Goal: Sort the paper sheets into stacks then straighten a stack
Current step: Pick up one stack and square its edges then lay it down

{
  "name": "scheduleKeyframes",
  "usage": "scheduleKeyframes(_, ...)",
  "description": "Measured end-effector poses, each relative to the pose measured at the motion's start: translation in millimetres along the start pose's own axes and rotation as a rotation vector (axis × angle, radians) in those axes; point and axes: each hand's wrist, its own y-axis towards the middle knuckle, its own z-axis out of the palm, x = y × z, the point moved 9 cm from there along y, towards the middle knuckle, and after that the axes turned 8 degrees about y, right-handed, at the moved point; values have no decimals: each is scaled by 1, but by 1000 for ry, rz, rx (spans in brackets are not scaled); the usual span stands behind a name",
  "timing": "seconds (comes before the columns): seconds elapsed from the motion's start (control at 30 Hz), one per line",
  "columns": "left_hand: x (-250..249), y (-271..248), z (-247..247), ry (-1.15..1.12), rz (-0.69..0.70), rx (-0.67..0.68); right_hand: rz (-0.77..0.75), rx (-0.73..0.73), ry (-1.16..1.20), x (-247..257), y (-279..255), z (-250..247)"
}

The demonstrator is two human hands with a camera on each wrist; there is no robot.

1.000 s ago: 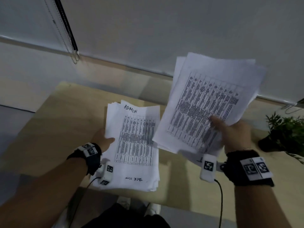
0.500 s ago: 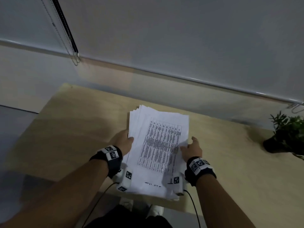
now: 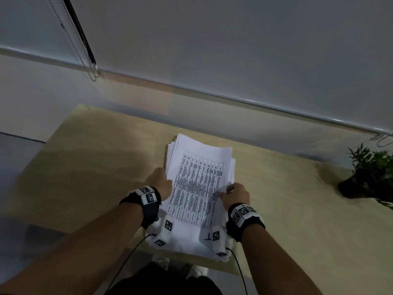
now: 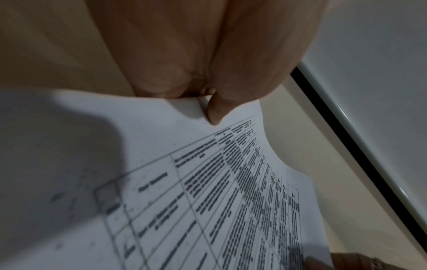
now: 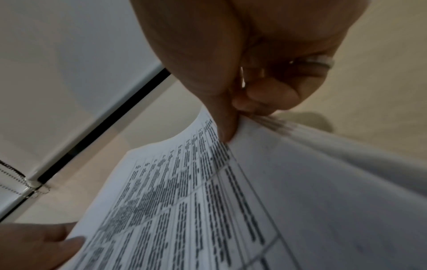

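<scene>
One thick stack of white printed sheets (image 3: 197,188) with a table of text on top sits on the wooden table (image 3: 95,167) near its front edge. My left hand (image 3: 161,182) holds the stack's left edge, thumb on top (image 4: 215,109) and fingers under the paper. My right hand (image 3: 234,193) pinches the right edge, thumb (image 5: 227,126) on the top sheet (image 5: 184,191) and fingers curled beneath. The stack's far end is fanned unevenly and its edges lift off the table.
A potted green plant (image 3: 370,173) stands at the table's right. A roller blind with a bead chain (image 3: 91,69) hangs along the wall behind. The table's front edge runs just under my wrists.
A second ago my right hand held a bundle of sheets up at the right; it came down onto the left pile. Both hands now grip the merged stack, which has lifted slightly.
</scene>
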Motion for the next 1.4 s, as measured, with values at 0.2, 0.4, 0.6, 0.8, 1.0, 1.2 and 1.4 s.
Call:
scheduleKeyframes(0.2, 6, 13, 10, -82, -34, 57, -87, 36, -351, 10, 4, 6)
scheduleKeyframes(0.4, -4, 2, 3, -161, -102, -73, -205, 135, -309, 21, -2, 27)
scheduleKeyframes(0.6, -28, -25, -44, -520, 215, -177, -119, 96, 304, 15, 8, -10)
scheduleKeyframes(0.8, -79, -71, -110, -729, 463, -209, -356, 78, 738, 87, -38, -90)
scheduleKeyframes(1.0, -111, -120, -153, -648, 727, -484, -708, -64, 855, 125, -100, -146)
scheduleKeyframes(1.2, -93, -99, -103, -640, 675, -252, -686, -139, 725, 111, -103, -129)
scheduleKeyframes(1.4, -111, -106, -114, -723, 667, -281, -681, -159, 872, 122, -118, -137)
